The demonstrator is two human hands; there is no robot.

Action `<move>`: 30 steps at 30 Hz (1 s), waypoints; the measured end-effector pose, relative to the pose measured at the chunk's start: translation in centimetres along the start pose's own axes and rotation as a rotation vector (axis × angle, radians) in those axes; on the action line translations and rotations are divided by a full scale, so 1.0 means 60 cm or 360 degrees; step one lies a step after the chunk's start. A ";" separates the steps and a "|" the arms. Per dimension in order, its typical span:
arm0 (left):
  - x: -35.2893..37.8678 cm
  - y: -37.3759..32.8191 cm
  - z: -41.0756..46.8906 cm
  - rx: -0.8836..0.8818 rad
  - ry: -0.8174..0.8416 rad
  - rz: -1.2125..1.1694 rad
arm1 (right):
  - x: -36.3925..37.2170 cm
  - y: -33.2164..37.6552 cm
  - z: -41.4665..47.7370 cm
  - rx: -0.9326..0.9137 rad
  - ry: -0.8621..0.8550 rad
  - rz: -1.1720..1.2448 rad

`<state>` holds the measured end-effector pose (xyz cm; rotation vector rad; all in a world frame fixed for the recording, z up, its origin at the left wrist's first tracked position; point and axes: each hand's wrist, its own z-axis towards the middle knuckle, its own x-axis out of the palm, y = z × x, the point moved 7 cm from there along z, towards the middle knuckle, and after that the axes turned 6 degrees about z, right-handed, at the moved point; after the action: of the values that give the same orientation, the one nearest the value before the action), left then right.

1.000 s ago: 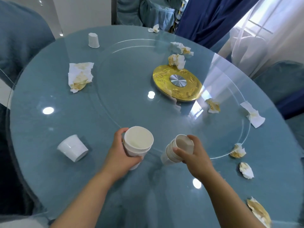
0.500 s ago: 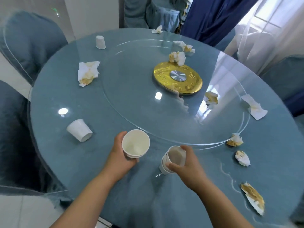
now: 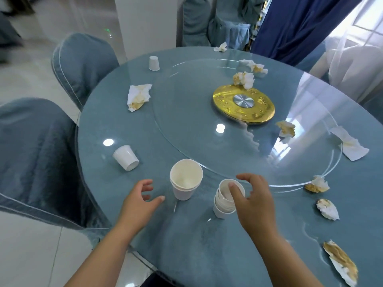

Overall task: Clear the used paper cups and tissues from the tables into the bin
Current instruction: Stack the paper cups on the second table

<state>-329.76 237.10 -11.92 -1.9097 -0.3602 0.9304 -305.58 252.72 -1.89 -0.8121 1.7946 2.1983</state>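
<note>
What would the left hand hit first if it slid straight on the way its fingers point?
Most likely the nested paper cups standing upright just ahead of the left hand; a small gap shows between them.

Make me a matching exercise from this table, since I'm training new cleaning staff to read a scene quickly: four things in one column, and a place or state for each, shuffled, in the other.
Things
1. far single cup
2. near single cup
3. wide stack of cups
4. gold disc

Place or state
A. upright, mouth up, just ahead of the left hand
B. lying on its side
C. at the middle of the glass turntable
D. standing upside down

Pairs: 1-D, 2-B, 3-A, 4-C.
</note>
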 end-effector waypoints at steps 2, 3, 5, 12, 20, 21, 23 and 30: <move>-0.020 0.012 0.006 -0.0038 -0.0015 -0.0009 | 0.002 0.012 0.008 -0.0014 -0.0017 -0.0026; -0.030 0.016 0.010 -0.0051 -0.0024 -0.0011 | 0.005 0.013 0.013 0.0012 -0.0007 -0.0042; -0.048 0.020 0.026 -0.0061 -0.0048 -0.0010 | 0.014 0.009 0.024 0.0088 0.0031 -0.0101; -0.090 0.009 0.121 0.0016 -0.0042 0.0077 | 0.045 -0.023 0.038 0.0468 -0.0023 -0.0269; -0.137 0.005 0.249 -0.0087 -0.0209 0.0516 | 0.077 0.031 0.057 0.0443 -0.0246 -0.0608; -0.134 0.011 0.261 -0.0133 -0.0176 0.0567 | 0.086 0.041 0.058 0.0422 -0.0258 -0.0602; -0.127 0.025 0.283 -0.0189 -0.0088 0.0659 | 0.106 0.059 0.061 0.0383 -0.0280 -0.0574; -0.108 0.041 0.311 -0.0167 0.0212 0.0529 | 0.161 0.100 0.072 0.0287 -0.0197 -0.0426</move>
<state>-348.07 243.72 -15.96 -2.1564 -0.0110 1.0067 -317.69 253.48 -1.33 -0.8051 1.6858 1.8484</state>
